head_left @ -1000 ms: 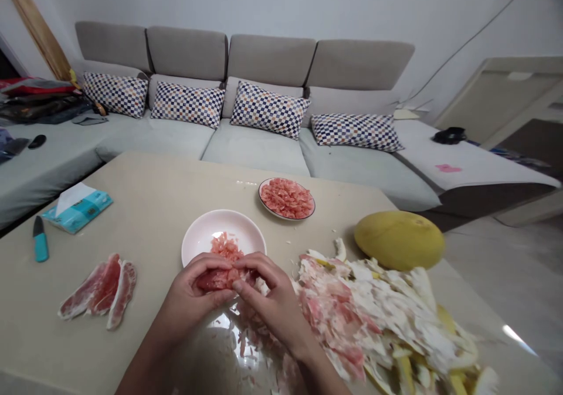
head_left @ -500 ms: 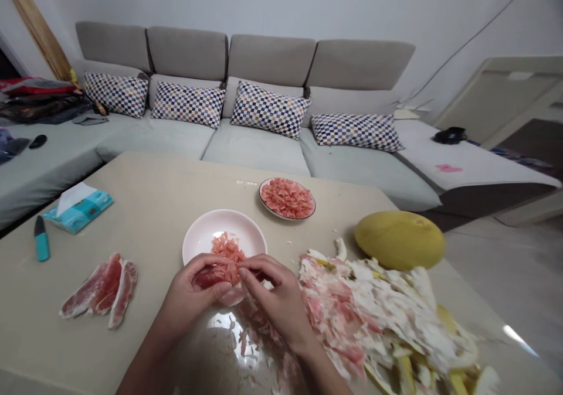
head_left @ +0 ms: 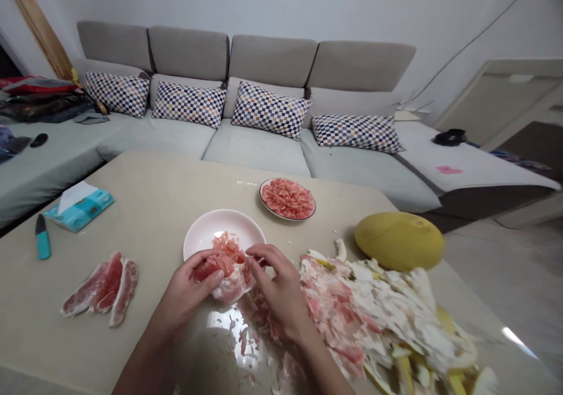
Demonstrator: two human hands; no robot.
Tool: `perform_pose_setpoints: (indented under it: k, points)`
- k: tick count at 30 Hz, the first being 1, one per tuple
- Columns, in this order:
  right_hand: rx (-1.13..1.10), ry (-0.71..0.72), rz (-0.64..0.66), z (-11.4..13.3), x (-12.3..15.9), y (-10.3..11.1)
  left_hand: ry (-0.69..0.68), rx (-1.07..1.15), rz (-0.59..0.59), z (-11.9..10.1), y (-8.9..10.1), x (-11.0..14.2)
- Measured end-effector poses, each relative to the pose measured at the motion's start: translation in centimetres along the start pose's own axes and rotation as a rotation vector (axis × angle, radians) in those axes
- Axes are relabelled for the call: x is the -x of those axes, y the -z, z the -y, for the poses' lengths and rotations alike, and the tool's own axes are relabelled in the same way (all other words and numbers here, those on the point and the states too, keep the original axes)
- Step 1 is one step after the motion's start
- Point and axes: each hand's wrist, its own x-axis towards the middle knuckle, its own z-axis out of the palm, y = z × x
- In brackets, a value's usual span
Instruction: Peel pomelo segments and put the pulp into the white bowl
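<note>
My left hand [head_left: 187, 292] is closed around a pink pomelo segment [head_left: 215, 265] over the near edge of a white bowl [head_left: 200, 231]. The segment's pale membrane [head_left: 233, 288] is peeled back and hangs below the flesh. My right hand [head_left: 281, 292] pinches at the segment's right edge, thumb and forefinger together; its fingertips partly hide what they hold. Loose pink pulp [head_left: 229, 242] lies in the bowl, just beyond my fingers.
Behind the bowl stands a dark-rimmed plate [head_left: 268, 208] of pulp. Pomelo segments [head_left: 105, 286], a teal-handled knife [head_left: 43, 242] and a tissue pack [head_left: 83, 207] lie left. At right are a heap of peel and membranes [head_left: 382, 307] and a whole pomelo [head_left: 398, 239].
My right hand has moved slightly right and up, away from my left hand. More pale membrane now shows folded back below the segment. Things on the table stay put.
</note>
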Motion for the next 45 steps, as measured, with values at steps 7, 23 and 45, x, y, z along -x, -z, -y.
perform_pose_setpoints:
  k: [7,23,45]
  points:
    - [-0.041,0.153,0.090,1.3,1.0,-0.2,-0.043,-0.103,0.065,0.1,0.1,-0.2]
    - [-0.033,0.129,0.172,0.9,1.1,-0.3,-0.076,-0.236,0.066,0.1,0.4,-0.3]
    - [-0.585,-0.495,0.176,-1.0,0.5,-0.7,0.009,-0.135,-0.032,0.0,0.3,-0.2]
